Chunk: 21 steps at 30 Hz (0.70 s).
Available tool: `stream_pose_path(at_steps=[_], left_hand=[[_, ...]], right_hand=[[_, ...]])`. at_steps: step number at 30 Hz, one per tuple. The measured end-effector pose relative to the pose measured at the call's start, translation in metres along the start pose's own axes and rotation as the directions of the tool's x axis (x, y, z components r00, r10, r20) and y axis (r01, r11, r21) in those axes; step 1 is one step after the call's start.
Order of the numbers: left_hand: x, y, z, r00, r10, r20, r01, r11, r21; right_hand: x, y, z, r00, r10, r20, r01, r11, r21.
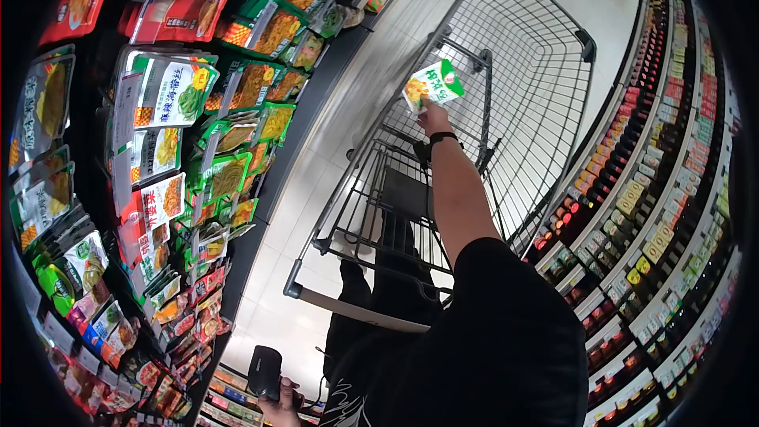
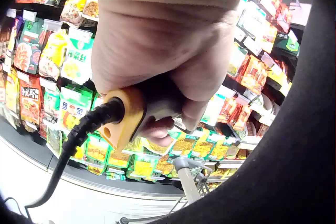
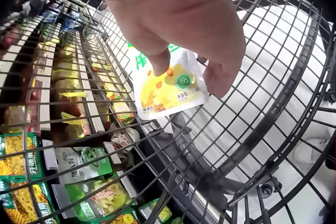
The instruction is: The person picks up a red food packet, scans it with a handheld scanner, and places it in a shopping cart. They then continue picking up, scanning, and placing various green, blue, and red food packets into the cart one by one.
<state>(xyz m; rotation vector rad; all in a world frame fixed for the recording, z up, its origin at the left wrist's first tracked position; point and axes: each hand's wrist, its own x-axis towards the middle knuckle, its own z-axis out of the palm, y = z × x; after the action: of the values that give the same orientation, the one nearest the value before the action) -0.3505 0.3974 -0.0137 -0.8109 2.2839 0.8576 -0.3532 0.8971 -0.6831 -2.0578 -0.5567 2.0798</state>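
My right hand (image 1: 433, 119) pinches a white and green food pouch (image 1: 427, 88) with a yellow picture, out over the wire shopping cart (image 1: 514, 71). In the right wrist view the thumb lies across the front of the pouch (image 3: 170, 87), and cart wires surround it. Low in the head view, my left hand (image 1: 278, 411) grips a dark handheld scanner (image 1: 265, 373). The left wrist view shows its handle with a yellow-orange end (image 2: 124, 116) and a black coiled cable (image 2: 65, 155) running down from it.
On the left, a shelf rack holds hanging food pouches (image 1: 170, 91) in several rows. Long shelves of bottles and jars (image 1: 632, 190) curve along the right side. The cart's handle bar (image 1: 356, 310) is close to my body, and pale floor tiles (image 1: 316, 158) lie between rack and cart.
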Motion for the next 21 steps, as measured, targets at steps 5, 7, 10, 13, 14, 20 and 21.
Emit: stream_pose_path(at_steps=[5, 7, 10, 13, 14, 20, 21], left_hand=[[-0.005, 0.013, 0.009, 0.999, -0.007, -0.042, 0.008, 1.0, 0.021], [-0.005, 0.01, 0.008, 0.999, -0.013, -0.039, 0.013, 1.0, 0.0], [0.0, 0.008, 0.005, 0.999, -0.039, -0.012, 0.039, 0.999, 0.018], [-0.002, 0.014, 0.006, 0.998, -0.057, -0.007, 0.057, 0.998, 0.034], [0.001, 0.005, 0.004, 0.999, -0.035, 0.005, 0.035, 0.999, -0.002], [0.02, -0.04, -0.018, 0.998, 0.048, 0.041, -0.045, 0.996, -0.08], [0.021, -0.042, -0.02, 0.995, 0.081, 0.057, -0.074, 0.991, -0.11]], right_hand=[[0.001, -0.008, 0.018, 0.997, 0.001, -0.074, 0.01, 0.988, 0.156], [-0.008, -0.01, 0.02, 0.999, -0.05, -0.008, 0.051, 0.983, 0.177], [-0.022, -0.015, 0.021, 0.979, -0.173, 0.104, 0.145, 0.962, 0.233], [-0.012, -0.016, 0.005, 0.965, -0.149, 0.214, 0.086, 0.956, 0.28], [-0.021, -0.02, 0.001, 0.967, -0.144, 0.211, 0.087, 0.962, 0.259], [-0.092, -0.026, -0.037, 0.951, -0.219, 0.22, 0.161, 0.954, 0.252], [-0.102, -0.025, -0.046, 0.947, -0.234, 0.22, 0.179, 0.953, 0.243]])
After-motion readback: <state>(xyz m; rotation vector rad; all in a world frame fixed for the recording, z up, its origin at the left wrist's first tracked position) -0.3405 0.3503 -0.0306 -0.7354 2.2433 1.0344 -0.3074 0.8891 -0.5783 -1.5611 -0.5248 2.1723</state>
